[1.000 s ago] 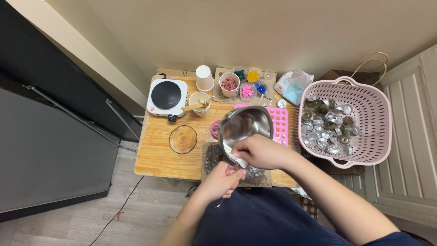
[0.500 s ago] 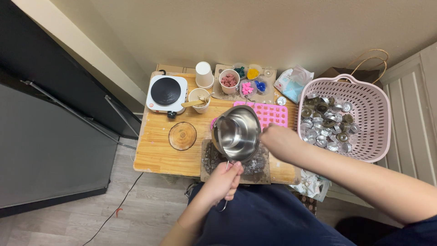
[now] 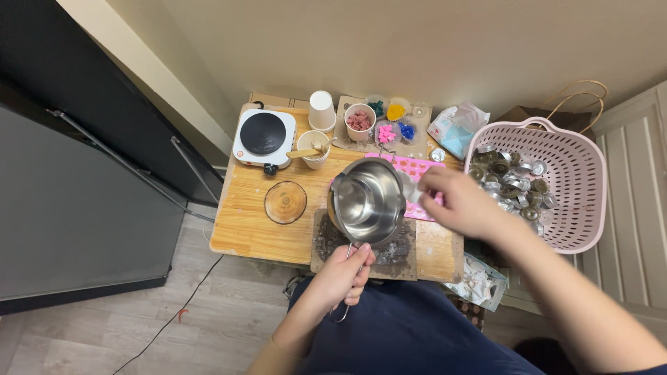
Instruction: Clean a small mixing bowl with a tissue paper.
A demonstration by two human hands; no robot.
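My left hand (image 3: 342,276) grips the wire handle of a shiny steel pot (image 3: 367,200) and holds it over a dark mat (image 3: 396,255) at the near edge of the small wooden table (image 3: 243,222). The pot looks empty inside. My right hand (image 3: 462,203) hovers just right of the pot, over a pink silicone mould (image 3: 417,170), fingers curled; whether it pinches anything I cannot tell.
A white hotplate (image 3: 262,137), a paper cup with a stick (image 3: 313,149), an upturned white cup (image 3: 322,110), a cup of pink pieces (image 3: 359,121) and small coloured dishes (image 3: 390,128) line the back. A round wooden coaster (image 3: 285,202) lies left. A pink basket (image 3: 556,139) of metal cups stands right.
My right hand left the pot's rim and moved right over the pink mould. The pot, held by my left hand, dropped from a tilt to a more level position.
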